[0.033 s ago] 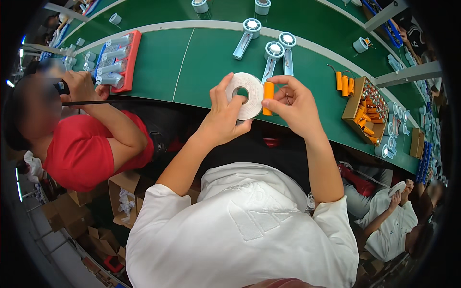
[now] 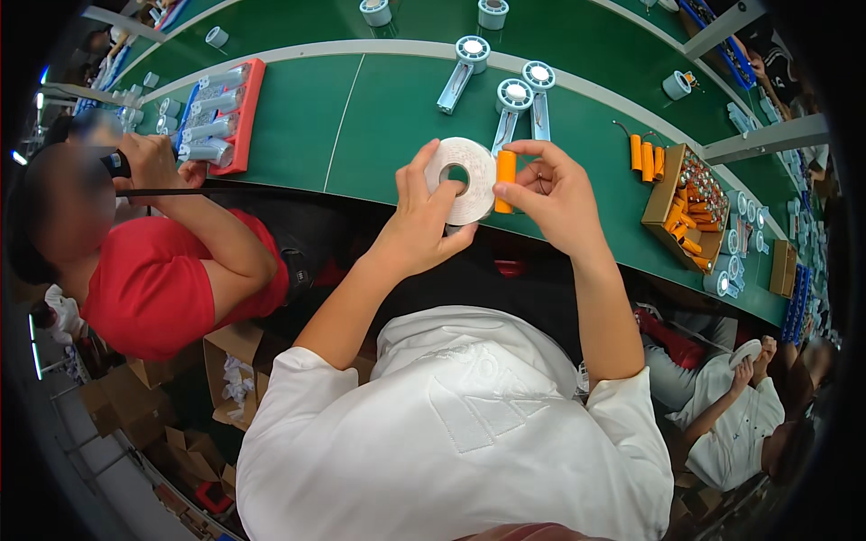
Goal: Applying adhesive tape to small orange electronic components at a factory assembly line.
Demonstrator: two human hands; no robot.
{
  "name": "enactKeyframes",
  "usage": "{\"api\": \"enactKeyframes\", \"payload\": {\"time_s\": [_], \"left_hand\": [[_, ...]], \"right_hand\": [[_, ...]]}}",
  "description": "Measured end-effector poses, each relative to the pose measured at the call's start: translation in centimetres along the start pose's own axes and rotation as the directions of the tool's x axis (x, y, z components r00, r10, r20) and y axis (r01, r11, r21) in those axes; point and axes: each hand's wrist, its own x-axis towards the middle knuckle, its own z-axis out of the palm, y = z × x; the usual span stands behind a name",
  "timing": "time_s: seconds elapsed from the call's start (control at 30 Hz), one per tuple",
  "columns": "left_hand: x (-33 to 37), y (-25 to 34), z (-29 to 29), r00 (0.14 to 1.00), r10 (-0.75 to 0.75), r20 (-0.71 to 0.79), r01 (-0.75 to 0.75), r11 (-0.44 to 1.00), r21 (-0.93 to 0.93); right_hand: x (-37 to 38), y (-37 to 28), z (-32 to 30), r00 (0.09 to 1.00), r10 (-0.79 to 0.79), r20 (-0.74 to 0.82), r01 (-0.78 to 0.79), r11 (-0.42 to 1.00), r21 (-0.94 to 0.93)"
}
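Grips white roll (image 2: pixel 477 176) in left hand (image 2: pixel 417 221), pinches orange cylinder (image 2: pixel 506 173) in right hand (image 2: pixel 557 203), close beside roll, holds both over near edge of worktop (image 2: pixel 397 104)

The table (image 2: pixel 293 117) is brightly lit; a tube light (image 2: pixel 35 353) is glimpsed toward nine o'clock. Edges are bent near the rim (corners are lost in black), and boxes (image 2: pixel 126 403) at eight o'clock are dimmed.

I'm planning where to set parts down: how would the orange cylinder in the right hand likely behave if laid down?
The orange cylinder would probably roll if nudged on its side, given its round body. It seems stiff: the right hand pinches it with no visible bend. Its smooth-looking surface may be slightly slippery.
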Motion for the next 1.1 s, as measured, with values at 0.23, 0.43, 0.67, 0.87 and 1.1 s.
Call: {"api": "enactKeyframes", "payload": {"time_s": [0.23, 0.43, 0.67, 0.87, 1.1], "left_hand": [[-0.1, 1.6, -0.6, 0.996, -0.087, -0.005, 0.086, 0.995, -0.047], [-0.2, -0.6, -2.2, 0.997, 0.078, 0.019, -0.078, 0.997, 0.013], [0.8, -2.4, -4.2, 0.968, 0.24, 0.07, -0.243, 0.969, 0.052], [0.2, -1.1, -1.4, 0.996, 0.071, -0.05, -0.073, 0.997, -0.035], [-1.4, 3.6, 0.8, 0.936, -0.346, 0.058, 0.328, 0.803, -0.498]], "right_hand": [[0.5, 0.4, 0.3, 0.989, -0.046, -0.141, 0.037, 0.997, -0.063], [1.0, 1.0, -1.7, 0.996, 0.063, 0.058, -0.062, 0.998, -0.02], [0.2, 1.1, -1.6, 0.991, 0.068, 0.118, -0.077, 0.995, 0.071], [-0.5, 1.3, 0.9, 0.963, -0.102, -0.248, 0.12, 0.991, 0.057], [-0.6, 1.4, 4.7, 0.766, -0.372, -0.525, 0.34, 0.927, -0.161]]}}
